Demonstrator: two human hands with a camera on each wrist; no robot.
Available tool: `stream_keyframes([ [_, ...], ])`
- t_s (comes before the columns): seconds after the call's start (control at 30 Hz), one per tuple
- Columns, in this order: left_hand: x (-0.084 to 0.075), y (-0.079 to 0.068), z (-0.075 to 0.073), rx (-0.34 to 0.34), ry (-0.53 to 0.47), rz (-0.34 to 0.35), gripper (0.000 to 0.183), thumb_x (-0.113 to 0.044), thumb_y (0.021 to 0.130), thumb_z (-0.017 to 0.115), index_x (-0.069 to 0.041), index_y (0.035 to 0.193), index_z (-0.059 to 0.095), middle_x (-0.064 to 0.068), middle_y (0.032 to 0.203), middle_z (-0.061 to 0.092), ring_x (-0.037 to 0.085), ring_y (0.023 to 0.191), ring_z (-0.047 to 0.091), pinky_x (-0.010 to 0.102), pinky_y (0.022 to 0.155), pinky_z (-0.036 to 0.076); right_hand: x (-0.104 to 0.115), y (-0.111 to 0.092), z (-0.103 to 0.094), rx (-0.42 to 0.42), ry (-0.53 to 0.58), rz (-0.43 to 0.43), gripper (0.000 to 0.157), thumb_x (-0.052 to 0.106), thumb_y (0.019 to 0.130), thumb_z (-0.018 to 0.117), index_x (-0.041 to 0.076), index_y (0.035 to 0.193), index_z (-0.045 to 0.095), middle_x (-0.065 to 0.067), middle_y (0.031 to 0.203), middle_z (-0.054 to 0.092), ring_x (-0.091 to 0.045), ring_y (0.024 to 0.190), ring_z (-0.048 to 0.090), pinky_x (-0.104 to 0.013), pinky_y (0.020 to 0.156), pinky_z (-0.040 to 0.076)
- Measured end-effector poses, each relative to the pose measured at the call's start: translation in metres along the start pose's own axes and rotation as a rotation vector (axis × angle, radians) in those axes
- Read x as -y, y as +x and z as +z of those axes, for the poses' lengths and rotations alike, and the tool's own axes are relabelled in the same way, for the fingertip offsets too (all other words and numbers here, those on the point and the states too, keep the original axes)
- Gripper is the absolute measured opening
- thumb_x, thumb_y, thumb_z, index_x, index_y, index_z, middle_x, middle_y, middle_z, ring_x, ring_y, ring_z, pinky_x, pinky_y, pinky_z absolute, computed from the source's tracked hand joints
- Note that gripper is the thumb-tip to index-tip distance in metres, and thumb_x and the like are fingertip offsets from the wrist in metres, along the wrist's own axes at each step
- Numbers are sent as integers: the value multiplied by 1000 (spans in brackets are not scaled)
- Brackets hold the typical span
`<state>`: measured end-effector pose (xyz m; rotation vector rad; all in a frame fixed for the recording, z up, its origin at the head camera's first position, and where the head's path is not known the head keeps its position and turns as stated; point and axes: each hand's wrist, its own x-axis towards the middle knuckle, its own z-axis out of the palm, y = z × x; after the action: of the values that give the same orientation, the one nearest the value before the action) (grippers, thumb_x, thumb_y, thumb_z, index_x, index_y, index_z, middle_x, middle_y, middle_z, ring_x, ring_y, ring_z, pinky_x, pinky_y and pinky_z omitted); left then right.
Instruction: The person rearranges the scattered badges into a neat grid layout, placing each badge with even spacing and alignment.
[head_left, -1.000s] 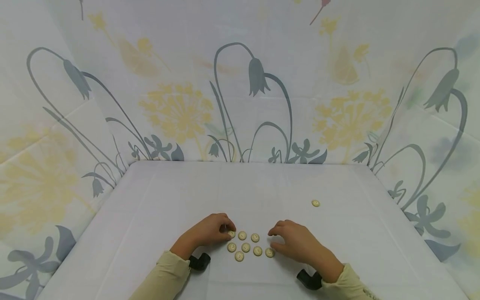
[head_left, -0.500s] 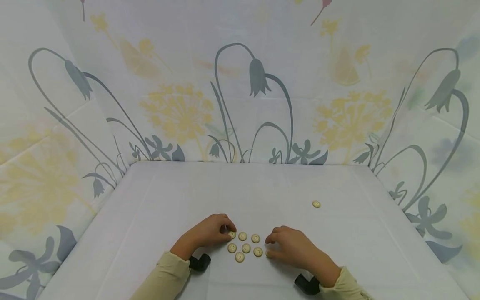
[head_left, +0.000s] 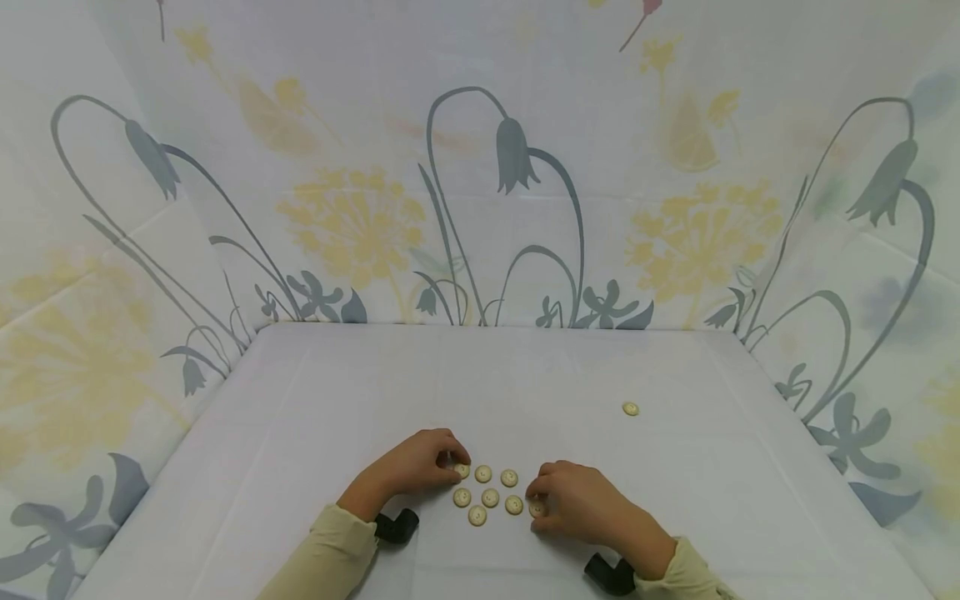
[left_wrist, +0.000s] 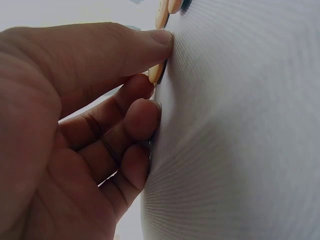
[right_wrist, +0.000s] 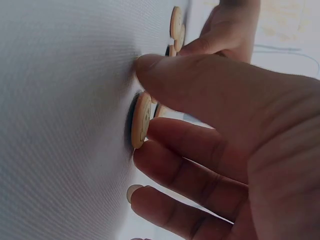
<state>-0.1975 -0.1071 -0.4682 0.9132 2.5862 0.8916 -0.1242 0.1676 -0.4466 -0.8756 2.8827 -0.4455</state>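
Several round, pale wooden discs with small dark marks [head_left: 490, 497] lie in loose rows on the white table. My left hand [head_left: 416, 462] pinches the disc [head_left: 462, 471] at the far left of the back row between thumb and index finger. In the left wrist view, that disc [left_wrist: 155, 73] shows its edge below the thumb. My right hand [head_left: 581, 502] has its thumb and curled fingers round the disc [head_left: 536, 507] at the right end of the cluster. In the right wrist view, this disc [right_wrist: 142, 120] stands close over the cloth, fingertips right at its edge.
One single disc [head_left: 631, 409] lies apart, farther back on the right. A white cloth covers the table [head_left: 375, 375]. Flower-printed curtains [head_left: 510, 250] enclose it at the back and both sides. Black wrist mounts [head_left: 396, 527] show under the forearms.
My right hand has moved left and slightly toward me, its fingers coming round the disc at the cluster's right end. My left hand stays at its disc.
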Motion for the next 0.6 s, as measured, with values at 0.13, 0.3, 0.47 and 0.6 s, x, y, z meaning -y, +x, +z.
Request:
stream_keyframes([
  [0.13, 0, 0, 0, -1, 4, 2, 15, -16, 84, 72, -18, 100, 73, -10, 90, 60, 4, 76, 51, 22, 71, 45, 0, 1, 1, -4, 5, -10, 25, 30, 73, 81, 19, 95, 75, 14, 81, 59, 1, 70, 46, -23, 62, 44],
  [0.3, -1, 1, 0, -4, 11, 5, 15, -16, 85, 72, -18, 100, 73, -10, 90, 61, 4, 77, 51, 22, 71, 45, -2, 1, 1, -27, -16, -32, 20, 27, 75, 80, 19, 92, 76, 14, 81, 60, 2, 69, 48, -23, 61, 44],
  [0.47, -1, 0, 0, 0, 4, 8, 16, -16, 84, 73, -17, 100, 73, -9, 90, 60, 4, 76, 51, 22, 70, 45, -3, 1, 3, -36, -16, -45, 15, 26, 76, 79, 20, 89, 75, 14, 80, 59, 2, 68, 48, -23, 59, 43],
  [0.6, -2, 0, 0, 1, -2, 2, 16, -16, 84, 73, -16, 100, 74, -9, 89, 60, 5, 76, 51, 22, 70, 45, -4, 0, 4, -45, -18, -58, 13, 25, 77, 78, 20, 88, 75, 14, 79, 59, 3, 66, 47, -22, 59, 43],
])
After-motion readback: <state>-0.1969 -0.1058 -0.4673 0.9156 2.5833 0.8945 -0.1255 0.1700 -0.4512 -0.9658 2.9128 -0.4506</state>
